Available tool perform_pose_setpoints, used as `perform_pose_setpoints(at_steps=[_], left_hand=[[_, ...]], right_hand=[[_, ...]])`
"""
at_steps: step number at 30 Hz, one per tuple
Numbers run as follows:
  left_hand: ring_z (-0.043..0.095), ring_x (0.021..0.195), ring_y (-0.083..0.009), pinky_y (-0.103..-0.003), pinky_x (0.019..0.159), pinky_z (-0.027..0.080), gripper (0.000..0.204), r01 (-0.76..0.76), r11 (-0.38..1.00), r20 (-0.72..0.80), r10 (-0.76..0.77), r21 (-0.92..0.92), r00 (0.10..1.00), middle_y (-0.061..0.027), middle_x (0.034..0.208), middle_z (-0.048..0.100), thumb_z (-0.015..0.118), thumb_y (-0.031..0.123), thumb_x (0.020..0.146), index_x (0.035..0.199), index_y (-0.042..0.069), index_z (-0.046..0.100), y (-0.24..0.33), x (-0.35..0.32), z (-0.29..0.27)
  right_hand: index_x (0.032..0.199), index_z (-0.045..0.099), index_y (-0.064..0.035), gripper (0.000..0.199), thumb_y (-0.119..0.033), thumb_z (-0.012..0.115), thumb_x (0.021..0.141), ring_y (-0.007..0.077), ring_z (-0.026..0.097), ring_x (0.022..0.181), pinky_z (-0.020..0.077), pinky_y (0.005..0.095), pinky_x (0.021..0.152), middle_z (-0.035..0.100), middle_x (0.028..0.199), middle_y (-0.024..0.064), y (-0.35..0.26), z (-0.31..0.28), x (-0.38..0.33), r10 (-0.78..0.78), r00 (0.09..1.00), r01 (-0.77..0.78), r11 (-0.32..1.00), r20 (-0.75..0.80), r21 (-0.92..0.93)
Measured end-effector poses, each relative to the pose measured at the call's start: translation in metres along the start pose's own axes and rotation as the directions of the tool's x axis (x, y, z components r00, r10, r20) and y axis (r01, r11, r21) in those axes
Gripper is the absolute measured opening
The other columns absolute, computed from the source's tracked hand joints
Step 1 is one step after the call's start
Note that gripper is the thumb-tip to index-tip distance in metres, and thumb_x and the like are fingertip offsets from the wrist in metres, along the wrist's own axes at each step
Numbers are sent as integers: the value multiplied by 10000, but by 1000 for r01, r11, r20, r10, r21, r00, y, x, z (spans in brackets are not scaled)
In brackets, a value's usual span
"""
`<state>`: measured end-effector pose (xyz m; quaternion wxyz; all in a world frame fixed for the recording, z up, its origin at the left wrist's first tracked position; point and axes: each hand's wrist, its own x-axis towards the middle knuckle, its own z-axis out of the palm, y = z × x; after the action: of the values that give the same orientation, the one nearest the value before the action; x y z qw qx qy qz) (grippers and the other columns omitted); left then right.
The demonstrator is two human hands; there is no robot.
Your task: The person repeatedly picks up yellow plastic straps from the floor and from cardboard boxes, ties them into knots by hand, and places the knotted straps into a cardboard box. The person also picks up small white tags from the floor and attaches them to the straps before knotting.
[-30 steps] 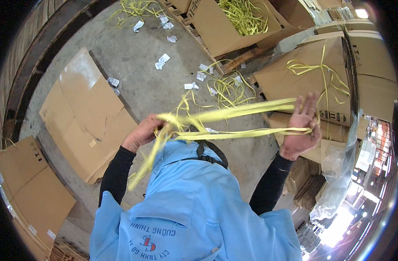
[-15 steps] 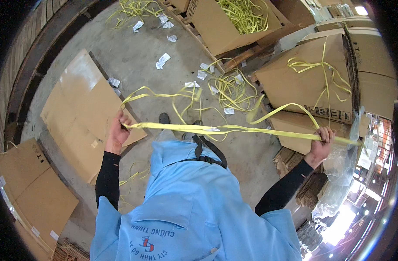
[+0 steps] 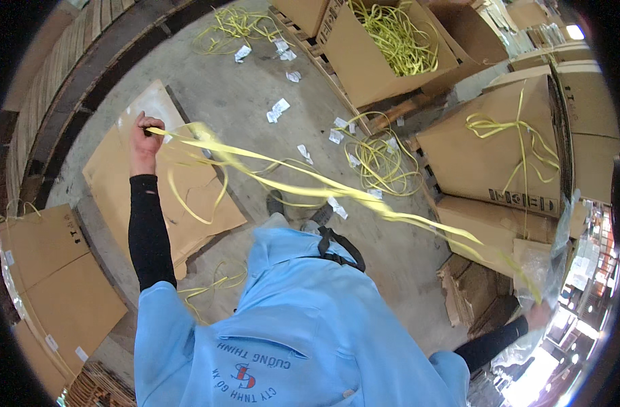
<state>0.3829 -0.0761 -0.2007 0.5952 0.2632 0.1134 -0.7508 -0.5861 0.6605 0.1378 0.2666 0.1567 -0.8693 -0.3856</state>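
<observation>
My left hand (image 3: pixel 146 141), raised at the left over a flat cardboard sheet, is closed round a bundle of yellow strapping band (image 3: pixel 283 186). Several strands stretch from that fist across my front toward the lower right, and one loop dangles below it. Out at the far right, my right hand (image 3: pixel 539 315) is smeared by motion, its fingers not readable. A blurred strand comes down to just above it; whether the fingers grip it I cannot tell. Another strand ends loose in the air short of that hand.
On the concrete floor ahead lie a coil of yellow strapping (image 3: pixel 381 163) and scraps of white paper (image 3: pixel 277 110). A cardboard box (image 3: pixel 361 68) full of strapping stands at the back. Cardboard stacks (image 3: pixel 489 146) rise on the right; a cardboard sheet (image 3: pixel 188 183) lies left.
My left hand has moved up and left with the strapping. My right hand has swung down and outward to the right. The strands, level before, now slope down to the right.
</observation>
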Motion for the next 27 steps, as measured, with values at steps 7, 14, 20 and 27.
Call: perform_pose_setpoints(at_steps=[7, 14, 20, 27], left_hand=[[368, 461, -88, -223, 456, 379, 333, -141, 960, 96, 121, 241, 988, 58, 558, 356, 490, 226, 1043, 724, 136, 460, 13, -27, 84], [306, 422, -49, -228, 381, 282, 328, -17, 850, 331, -187, 527, 925, 76, 558, 339, 442, 466, 1050, 972, 168, 555, -132, -66, 134], [310, 382, -65, -254, 373, 259, 375, 135, 411, 170, -622, 902, 764, 68, 494, 343, 454, 457, 1049, 827, 159, 508, -241, -122, 113], [367, 512, -37, -252, 451, 300, 307, 30, -132, -124, -800, 991, 588, 75, 592, 406, 521, 333, 1045, 870, 84, 562, -290, -196, 81]], right_hand=[[999, 732, -95, 265, -300, 609, 884, 352, 706, 831, 571, 456, 706, 732, 928, 145, 59, 108, -142, 414, 870, -416, 908, 267, -52], [1038, 609, -73, 698, -737, 568, 827, 299, 576, 721, 510, 444, 627, 615, 905, 162, -169, 124, -259, -161, 116, -987, 91, 980, 132], [1234, 636, 36, 456, -343, 606, 982, 173, 620, 1112, 469, 294, 950, 674, 1198, 117, -416, -150, -274, -873, 380, -655, -20, 307, 755], [1493, 356, 8, 677, -369, 606, 990, 231, 570, 1198, 500, 383, 936, 574, 1362, 155, -510, -391, -268, -967, 144, -918, -210, -211, 335]])
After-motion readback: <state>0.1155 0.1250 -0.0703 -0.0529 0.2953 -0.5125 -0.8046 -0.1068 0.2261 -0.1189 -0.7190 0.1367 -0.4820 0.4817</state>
